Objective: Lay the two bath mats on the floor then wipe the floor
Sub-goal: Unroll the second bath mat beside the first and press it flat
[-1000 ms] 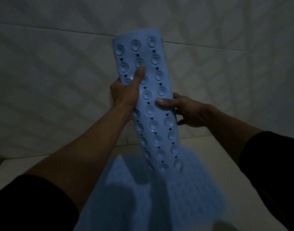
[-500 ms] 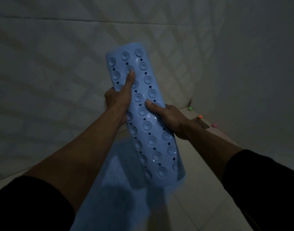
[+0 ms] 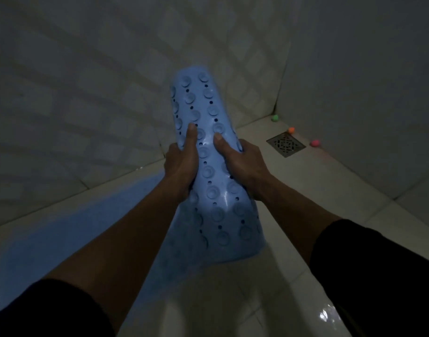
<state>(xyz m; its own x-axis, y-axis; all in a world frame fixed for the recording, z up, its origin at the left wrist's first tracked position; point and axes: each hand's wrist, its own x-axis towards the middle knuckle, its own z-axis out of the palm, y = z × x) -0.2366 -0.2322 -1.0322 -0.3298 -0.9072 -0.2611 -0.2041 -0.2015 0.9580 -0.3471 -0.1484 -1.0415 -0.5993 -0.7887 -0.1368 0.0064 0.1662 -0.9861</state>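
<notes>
I hold a rolled light-blue bath mat [image 3: 209,110] upright in front of me, its suction cups and small holes facing me. My left hand [image 3: 181,161] grips its left side with the thumb pressed on the cups. My right hand [image 3: 240,161] grips its right side, thumb on the front. The roll's lower end flares out near the floor. A second blue bath mat [image 3: 62,237] lies flat on the pale tiled floor [image 3: 293,190] at the left, along the wall and partly under my left arm.
A tiled wall [image 3: 87,93] rises behind and to the right, meeting in a corner. A square metal floor drain [image 3: 285,144] sits near that corner. Beside it lie three small balls: green [image 3: 274,117], orange [image 3: 291,129], pink [image 3: 315,143].
The rolled mat has come down and tilted, its lower end now flaring near the floor. My right hand has slid up level with my left. The view has swung down and right, showing drain and balls.
</notes>
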